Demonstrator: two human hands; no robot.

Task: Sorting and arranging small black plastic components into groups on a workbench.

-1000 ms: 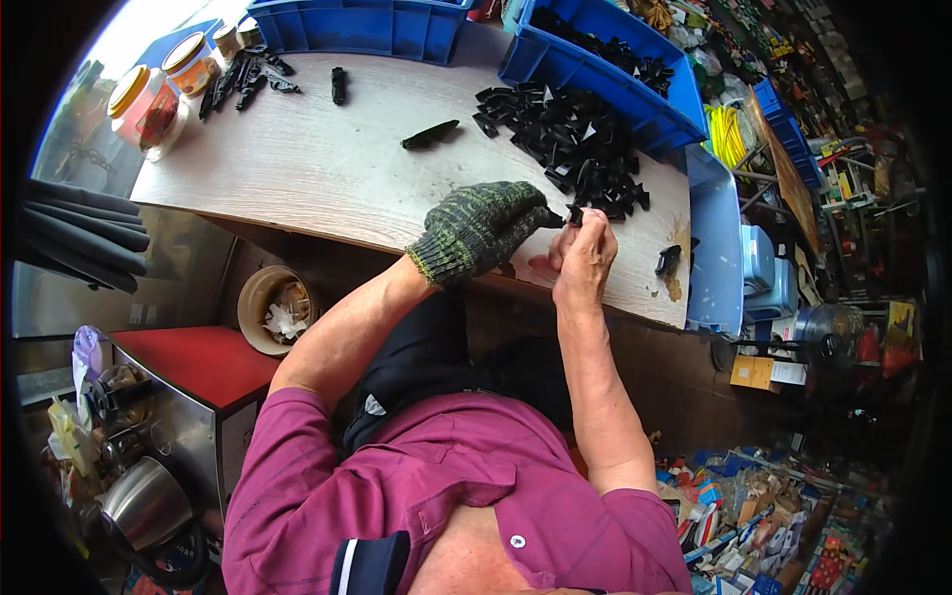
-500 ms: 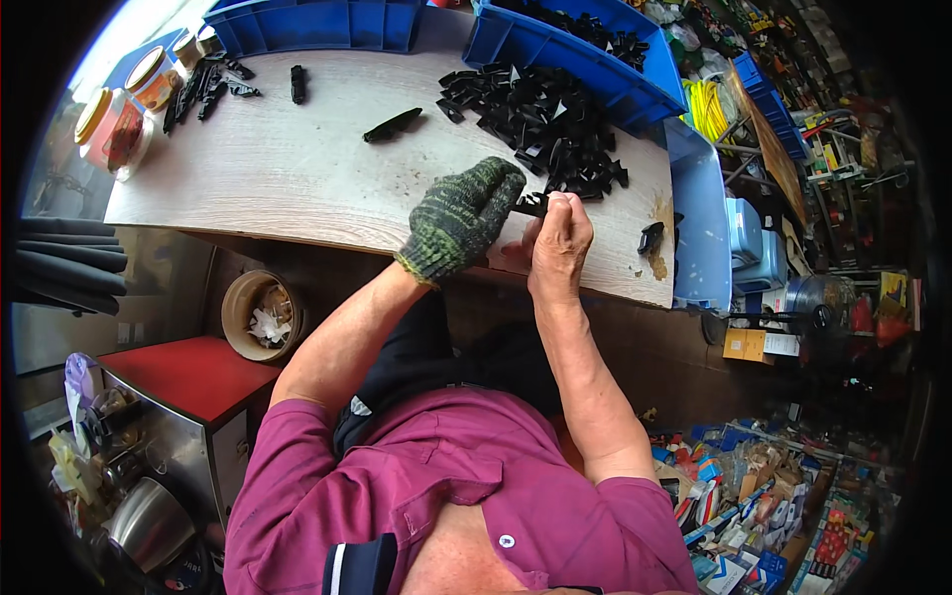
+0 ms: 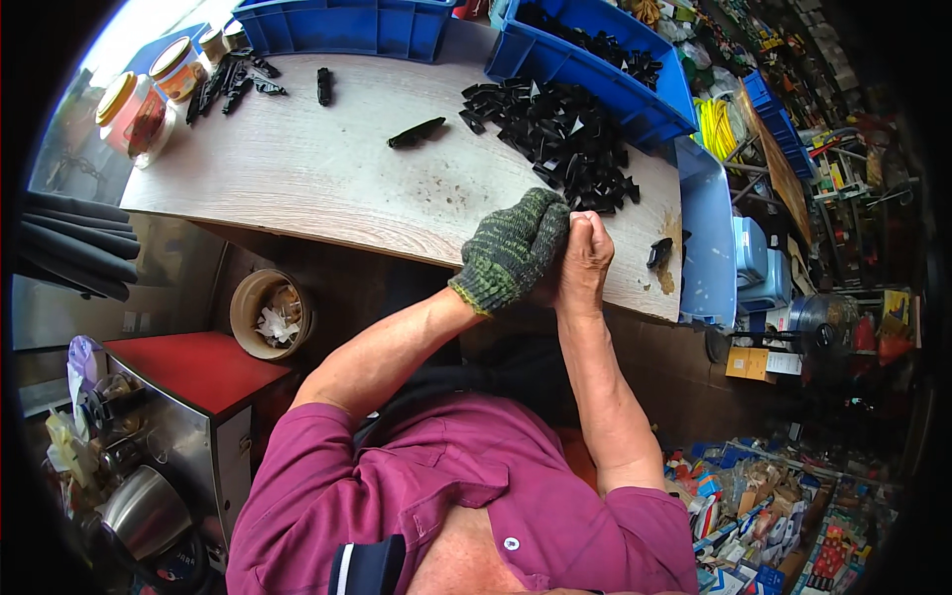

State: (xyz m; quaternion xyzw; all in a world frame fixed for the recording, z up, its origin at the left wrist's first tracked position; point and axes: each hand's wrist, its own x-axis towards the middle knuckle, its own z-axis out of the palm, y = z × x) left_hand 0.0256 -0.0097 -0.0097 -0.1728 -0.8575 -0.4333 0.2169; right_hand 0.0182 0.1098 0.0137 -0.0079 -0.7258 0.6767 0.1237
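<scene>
My left hand, in a dark green knitted glove, is closed at the near edge of the table. Against it presses my bare right hand, its fingers also closed. A small black plastic part showed between them a moment before; now the fingers hide it. Just beyond my hands lies a heap of black plastic parts. A longer black piece rests alone on the table to the left of the heap, and a small one lies near the right edge.
Behind the heap stands a blue bin holding more black parts, with another blue bin to its left. Jars and several black pieces occupy the far left of the table. A bucket with scraps stands below.
Both hands have come closer together, and the black part between them has gone out of sight. The whole view has shifted slightly, moving the table right and down in the picture.
</scene>
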